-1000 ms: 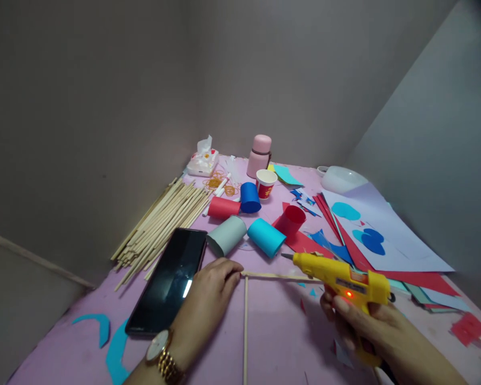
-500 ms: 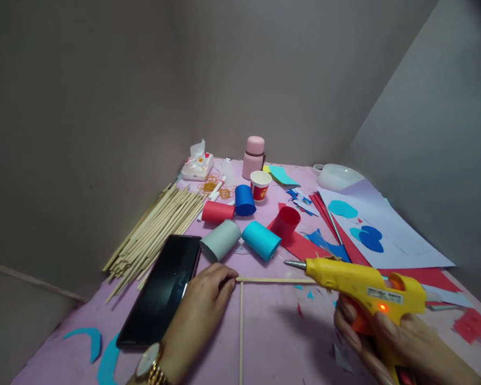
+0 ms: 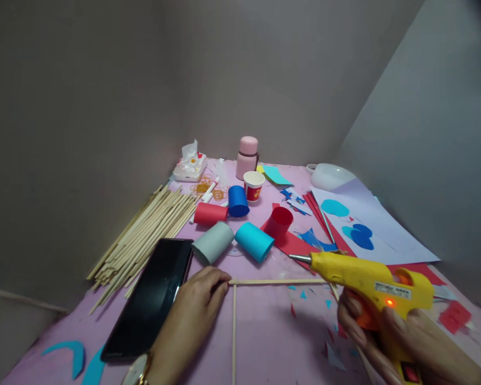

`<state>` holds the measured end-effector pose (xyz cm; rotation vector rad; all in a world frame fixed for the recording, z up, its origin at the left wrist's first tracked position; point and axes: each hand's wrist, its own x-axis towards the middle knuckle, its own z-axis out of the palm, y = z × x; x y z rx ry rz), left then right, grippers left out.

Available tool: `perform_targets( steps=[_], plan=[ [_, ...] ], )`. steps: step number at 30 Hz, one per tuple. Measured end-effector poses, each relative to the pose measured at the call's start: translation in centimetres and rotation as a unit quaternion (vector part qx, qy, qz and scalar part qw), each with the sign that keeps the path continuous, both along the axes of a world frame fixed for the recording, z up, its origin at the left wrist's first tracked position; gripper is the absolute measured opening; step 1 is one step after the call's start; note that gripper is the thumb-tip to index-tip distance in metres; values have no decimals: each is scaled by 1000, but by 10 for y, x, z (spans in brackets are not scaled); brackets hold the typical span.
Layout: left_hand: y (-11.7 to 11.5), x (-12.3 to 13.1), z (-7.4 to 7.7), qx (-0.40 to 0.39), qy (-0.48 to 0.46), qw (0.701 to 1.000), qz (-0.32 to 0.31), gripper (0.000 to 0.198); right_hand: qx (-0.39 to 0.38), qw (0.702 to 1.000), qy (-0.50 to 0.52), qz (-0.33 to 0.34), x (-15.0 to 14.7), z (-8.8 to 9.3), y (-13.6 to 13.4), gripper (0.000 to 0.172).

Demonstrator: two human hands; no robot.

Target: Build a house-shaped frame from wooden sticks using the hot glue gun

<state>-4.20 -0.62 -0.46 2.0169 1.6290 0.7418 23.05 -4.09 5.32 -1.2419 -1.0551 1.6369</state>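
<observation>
In my right hand [image 3: 369, 331] is a yellow hot glue gun [image 3: 356, 272], its metal nozzle pointing left and a small orange light glowing on its side. My left hand [image 3: 202, 299], wearing a watch [image 3: 138, 370], pinches the left end of a horizontal wooden stick [image 3: 280, 282] lying on the table. A second stick [image 3: 234, 331] runs from that corner toward me. Another stick [image 3: 334, 291] shows partly behind the glue gun at the right end. The nozzle is above the horizontal stick, apart from it.
A black phone [image 3: 150, 299] lies left, beside a pile of wooden sticks [image 3: 144, 230]. Paper-covered tubes, including a cyan one [image 3: 254, 241] and a grey one [image 3: 213, 243], lie ahead. Behind them stand a paper cup [image 3: 254, 186] and a pink flask [image 3: 247, 159]. White paper [image 3: 388, 235] lies right.
The whole view has shifted a little, so the table items sit further left. The glue gun has moved slightly right relative to the sticks. My left hand stays at the corner.
</observation>
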Motion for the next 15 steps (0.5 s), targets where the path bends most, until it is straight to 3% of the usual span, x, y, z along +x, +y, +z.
perform_targets(
  steps=[4, 9, 13, 15],
  plan=[
    [7, -8, -12, 30, 14, 999, 3, 30, 53, 997, 39, -36, 11, 11, 1, 42],
    [17, -15, -27, 101, 37, 994, 26, 41, 116, 980, 52, -152, 32, 16, -7, 36],
    [2, -4, -13, 249, 102, 963, 8, 38, 97, 976, 58, -187, 50, 7, -18, 31],
    [-9, 12, -3, 287, 166, 942, -55, 37, 82, 975, 57, -198, 58, 0, -20, 30]
  ],
)
